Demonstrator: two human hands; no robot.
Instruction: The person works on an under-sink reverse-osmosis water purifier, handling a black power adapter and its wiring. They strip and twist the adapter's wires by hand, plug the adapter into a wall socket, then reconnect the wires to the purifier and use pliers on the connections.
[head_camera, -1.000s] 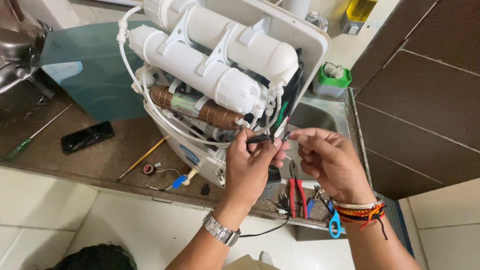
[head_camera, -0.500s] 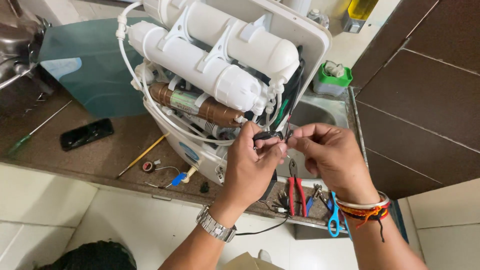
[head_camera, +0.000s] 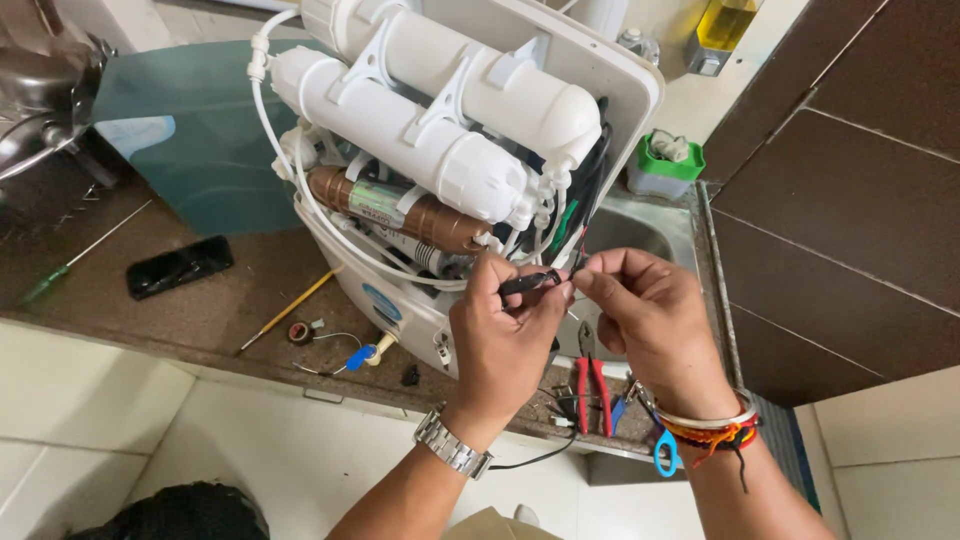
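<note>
Just right of the frame's centre, a small black connector sits pinched between the fingers of the left hand, its right end meeting the thumb and forefinger of the right hand. The connector is short, dark and slim, lying nearly level, with thin wires leading up from it into the open water filter behind. The left fingers are closed tight around the connector's left half; the right fingers are curled in and nipped together at its tip, though whether they grip the connector or a wire end cannot be told. Both hands hover above the worktop edge. Below them, at lower centre, lie red-handled pliers. A yellow screwdriver and a black phone rest at left.
</note>
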